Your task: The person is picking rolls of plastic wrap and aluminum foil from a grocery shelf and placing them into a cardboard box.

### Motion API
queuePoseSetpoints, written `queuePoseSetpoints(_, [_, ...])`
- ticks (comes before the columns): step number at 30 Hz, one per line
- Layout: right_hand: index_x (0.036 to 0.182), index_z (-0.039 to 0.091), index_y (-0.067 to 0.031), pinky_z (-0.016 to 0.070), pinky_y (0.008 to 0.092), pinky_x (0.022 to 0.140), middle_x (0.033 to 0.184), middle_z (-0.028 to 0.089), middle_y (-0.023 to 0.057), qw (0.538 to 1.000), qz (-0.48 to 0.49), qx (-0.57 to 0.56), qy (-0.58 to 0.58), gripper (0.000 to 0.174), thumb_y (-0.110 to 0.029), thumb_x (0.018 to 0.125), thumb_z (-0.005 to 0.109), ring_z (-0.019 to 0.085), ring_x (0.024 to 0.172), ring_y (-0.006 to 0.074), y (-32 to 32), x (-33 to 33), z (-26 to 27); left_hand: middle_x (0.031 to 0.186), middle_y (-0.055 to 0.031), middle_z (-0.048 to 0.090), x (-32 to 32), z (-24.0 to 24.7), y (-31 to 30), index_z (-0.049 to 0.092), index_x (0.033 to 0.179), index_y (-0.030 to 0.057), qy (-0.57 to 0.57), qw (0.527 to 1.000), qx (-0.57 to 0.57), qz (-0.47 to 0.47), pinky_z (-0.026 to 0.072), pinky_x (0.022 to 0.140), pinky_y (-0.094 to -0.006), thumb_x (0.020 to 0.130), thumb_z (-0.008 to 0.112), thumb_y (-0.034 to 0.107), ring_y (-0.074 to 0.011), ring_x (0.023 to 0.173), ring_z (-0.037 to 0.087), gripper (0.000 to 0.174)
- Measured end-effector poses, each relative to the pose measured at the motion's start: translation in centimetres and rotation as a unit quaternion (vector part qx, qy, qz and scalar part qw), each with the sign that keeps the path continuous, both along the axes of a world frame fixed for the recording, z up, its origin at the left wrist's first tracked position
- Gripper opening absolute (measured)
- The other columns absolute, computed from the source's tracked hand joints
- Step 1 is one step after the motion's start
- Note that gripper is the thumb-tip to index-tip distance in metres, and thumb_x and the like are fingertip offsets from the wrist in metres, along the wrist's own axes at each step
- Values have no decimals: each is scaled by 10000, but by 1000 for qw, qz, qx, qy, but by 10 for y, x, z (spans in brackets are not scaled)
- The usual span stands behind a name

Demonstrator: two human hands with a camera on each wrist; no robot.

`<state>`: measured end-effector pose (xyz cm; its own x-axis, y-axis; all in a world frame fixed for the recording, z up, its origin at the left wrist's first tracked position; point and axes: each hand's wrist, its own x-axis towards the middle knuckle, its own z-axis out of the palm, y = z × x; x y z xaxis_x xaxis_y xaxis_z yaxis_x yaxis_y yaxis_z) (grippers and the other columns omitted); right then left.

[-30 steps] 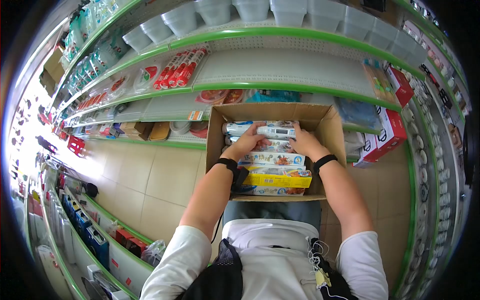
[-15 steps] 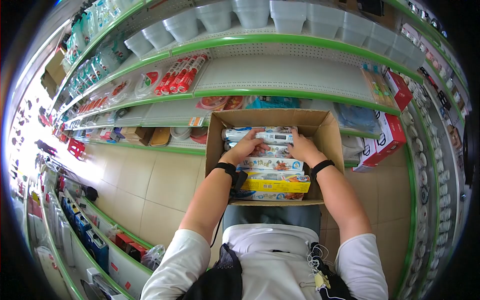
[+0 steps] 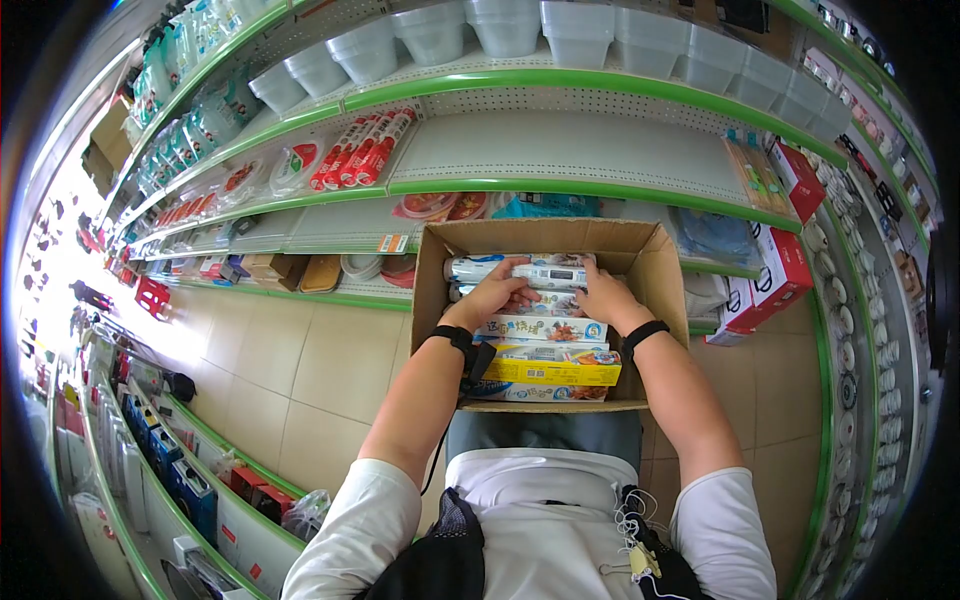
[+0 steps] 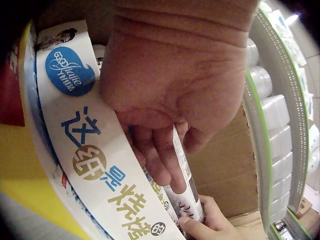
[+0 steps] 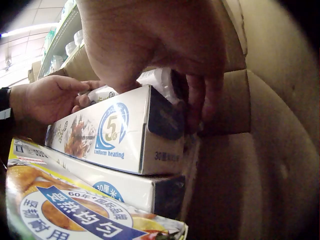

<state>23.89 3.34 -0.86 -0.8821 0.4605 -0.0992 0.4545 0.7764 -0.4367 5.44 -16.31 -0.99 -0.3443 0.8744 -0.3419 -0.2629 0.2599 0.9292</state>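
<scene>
An open cardboard box [image 3: 668, 260] holds several printed cartons and wrapped rolls lying side by side. Both hands reach down into it from the near side. My left hand [image 3: 490, 295] curls its fingers over a white wrapped roll [image 3: 555, 275] near its left part. At the roll's right end, my right hand [image 3: 606, 296] grips with thumb and fingers, its fingertips partly hidden in the right wrist view. Nearer to the body lie a white carton [image 5: 112, 131] with a blue "5" ring and a yellow carton [image 3: 550, 370].
Behind the box, green-edged shelves [image 3: 560, 150] carry clear plastic tubs [image 3: 500, 25], red wrapped rolls [image 3: 370, 150] and skewer packs [image 3: 757, 170]. Red boxes [image 3: 765, 275] stand at right. More stocked shelving runs along both sides, above a tiled floor [image 3: 335, 365].
Early on, the box and both hands shifted slightly lower in the head view. Over the last half second hardly anything moves; both hands stay on the wrapped roll.
</scene>
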Motion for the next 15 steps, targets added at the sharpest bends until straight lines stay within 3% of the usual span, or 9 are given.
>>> queuePoseSetpoints(15, [1575,296,-72,506,522,1044,1353,583,355,1000,2,1,-4,734,-277,946,615,623,1194,501,-2,0,4,1045,-61,766,0,1,0,372,1547,213,12,1000,-13,2,521,763,-256,1082,499,160,-103,868,669,485])
